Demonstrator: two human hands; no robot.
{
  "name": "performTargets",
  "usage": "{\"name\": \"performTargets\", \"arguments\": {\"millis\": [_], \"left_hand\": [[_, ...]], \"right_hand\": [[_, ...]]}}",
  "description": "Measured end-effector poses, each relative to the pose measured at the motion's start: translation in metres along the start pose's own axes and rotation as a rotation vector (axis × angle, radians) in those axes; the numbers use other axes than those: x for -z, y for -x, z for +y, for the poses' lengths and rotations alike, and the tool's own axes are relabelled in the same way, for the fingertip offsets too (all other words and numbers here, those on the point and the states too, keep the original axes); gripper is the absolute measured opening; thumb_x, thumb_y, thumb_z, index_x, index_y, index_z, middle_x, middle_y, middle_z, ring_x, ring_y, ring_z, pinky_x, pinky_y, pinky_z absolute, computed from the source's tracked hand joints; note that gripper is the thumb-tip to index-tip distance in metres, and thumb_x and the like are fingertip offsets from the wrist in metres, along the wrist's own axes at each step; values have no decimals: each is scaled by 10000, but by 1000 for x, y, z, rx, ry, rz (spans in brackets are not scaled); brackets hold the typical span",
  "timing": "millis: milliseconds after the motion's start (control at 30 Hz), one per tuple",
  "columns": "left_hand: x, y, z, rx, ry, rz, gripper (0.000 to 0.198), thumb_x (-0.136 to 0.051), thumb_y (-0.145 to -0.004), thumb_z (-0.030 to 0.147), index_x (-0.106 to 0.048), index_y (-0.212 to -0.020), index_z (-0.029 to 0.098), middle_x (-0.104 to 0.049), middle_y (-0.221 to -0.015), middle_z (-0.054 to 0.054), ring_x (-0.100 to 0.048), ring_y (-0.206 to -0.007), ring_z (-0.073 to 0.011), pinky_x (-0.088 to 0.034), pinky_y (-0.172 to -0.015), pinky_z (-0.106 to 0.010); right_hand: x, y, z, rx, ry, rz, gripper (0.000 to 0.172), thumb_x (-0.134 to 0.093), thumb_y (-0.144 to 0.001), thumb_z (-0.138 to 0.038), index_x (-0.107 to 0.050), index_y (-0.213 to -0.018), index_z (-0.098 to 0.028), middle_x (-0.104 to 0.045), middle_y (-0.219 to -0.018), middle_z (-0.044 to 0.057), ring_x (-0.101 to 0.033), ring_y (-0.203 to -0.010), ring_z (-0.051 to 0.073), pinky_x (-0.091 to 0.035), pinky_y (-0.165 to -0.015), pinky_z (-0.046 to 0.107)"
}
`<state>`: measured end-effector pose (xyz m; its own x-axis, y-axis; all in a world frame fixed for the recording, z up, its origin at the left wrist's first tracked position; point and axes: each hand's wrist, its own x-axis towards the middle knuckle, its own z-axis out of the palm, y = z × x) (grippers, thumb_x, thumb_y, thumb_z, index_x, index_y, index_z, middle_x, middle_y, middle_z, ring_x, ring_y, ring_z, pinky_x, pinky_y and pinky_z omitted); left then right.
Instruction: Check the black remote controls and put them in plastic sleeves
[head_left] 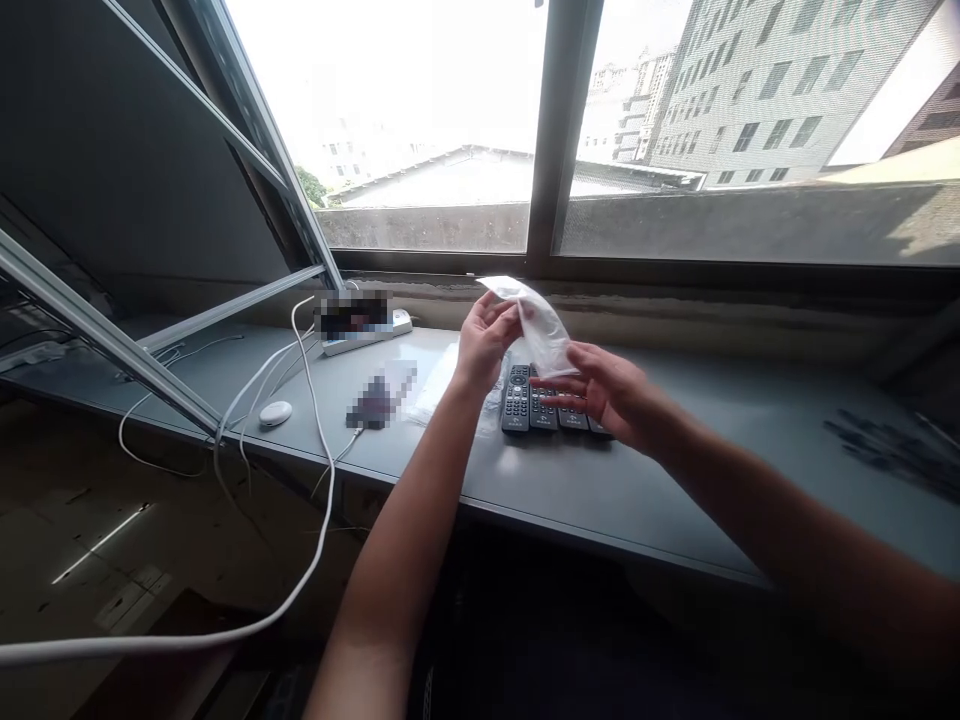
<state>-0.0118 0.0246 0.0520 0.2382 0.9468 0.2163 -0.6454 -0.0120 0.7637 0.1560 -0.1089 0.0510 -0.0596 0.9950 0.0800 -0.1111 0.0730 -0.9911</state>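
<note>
A thin, whitish plastic bag (541,330) is held up above the table between my two hands. My left hand (486,340) pinches its upper left part, fingertips against the film. At the lower right end my right hand (611,392) grips the bag's edge near the thumb, with the other fingers stretched out below. Under the right hand lies a row of several black remote controls (516,405) side by side, partly covered by the fingers. Clear plastic bags (442,385) lie flat on the table behind my left forearm.
A grey table (675,490) runs along the window. To the left are a phone-like blurred item (381,395) on a cable, a round white device (275,413), a power strip (367,335), and a loose white cable (322,540). A metal frame (180,390) slants over the left side. Dark items (892,450) lie far right.
</note>
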Motion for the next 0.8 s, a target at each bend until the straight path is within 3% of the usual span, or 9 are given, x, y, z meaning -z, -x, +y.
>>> {"name": "performTargets", "arguments": {"millis": [100, 200, 300, 400, 567, 700, 800], "left_hand": [[-10, 1, -9, 12, 54, -43, 639, -851, -932, 138, -638, -1528, 232, -798, -1330, -108, -749, -1319, -254, -571, -1192, -415], [-7, 1, -16, 39, 79, 12, 576, -824, -930, 116, -679, -1477, 227, -818, -1254, -99, -778, -1229, -229, -587, -1149, -377], [3, 2, -16, 92, 140, 100, 437, -722, -1022, 231, -694, -1457, 200, -825, -1202, -121, -794, -1157, -241, -621, -1064, -384], [12, 2, -12, 125, 161, 106, 373, -659, -1081, 425, -758, -1331, 167, -829, -1167, -143, -798, -1098, -250, -639, -966, -358], [25, -2, -11, 42, 69, 251, 98, -779, -985, 207, -794, -1072, 165, -823, -966, -60, -782, -888, -151, -617, -896, -268], [30, -2, -8, 22, 87, 271, 121, -778, -990, 239, -800, -1086, 169, -834, -987, -64, -795, -917, -164, -629, -900, -286], [27, 4, -5, 80, 25, 174, 245, -823, -972, 347, -800, -1125, 158, -839, -1027, -97, -809, -987, -198, -624, -913, -297]], "right_hand": [[-4, -1, -3, -32, -55, 69, 488, -964, -858, -502, -753, -1191, -214, -822, -1186, 136, -831, -961, 284, -719, -764, 371], [-2, 2, 0, -9, -62, 146, 490, -1053, -755, -469, -781, -1054, -192, -803, -952, 71, -756, -752, 187, -642, -628, 281], [4, 7, 3, 21, 2, 158, 511, -1049, -763, -490, -795, -1092, -193, -800, -914, 58, -736, -731, 179, -619, -617, 281], [11, 12, 3, 5, 100, 88, 504, -1036, -778, -508, -804, -1098, -194, -789, -865, 50, -711, -697, 177, -586, -580, 280], [20, 14, 4, -34, 160, 45, 536, -1020, -795, -532, -816, -1154, -192, -743, -778, 27, -683, -658, 173, -564, -558, 281], [24, 10, 6, -7, 92, 153, 499, -1022, -769, -570, -818, -1019, -189, -751, -839, 44, -685, -672, 163, -572, -579, 281], [22, 10, 7, -8, 67, 157, 491, -1028, -752, -583, -811, -944, -187, -732, -822, 38, -660, -655, 149, -559, -574, 273]]}}
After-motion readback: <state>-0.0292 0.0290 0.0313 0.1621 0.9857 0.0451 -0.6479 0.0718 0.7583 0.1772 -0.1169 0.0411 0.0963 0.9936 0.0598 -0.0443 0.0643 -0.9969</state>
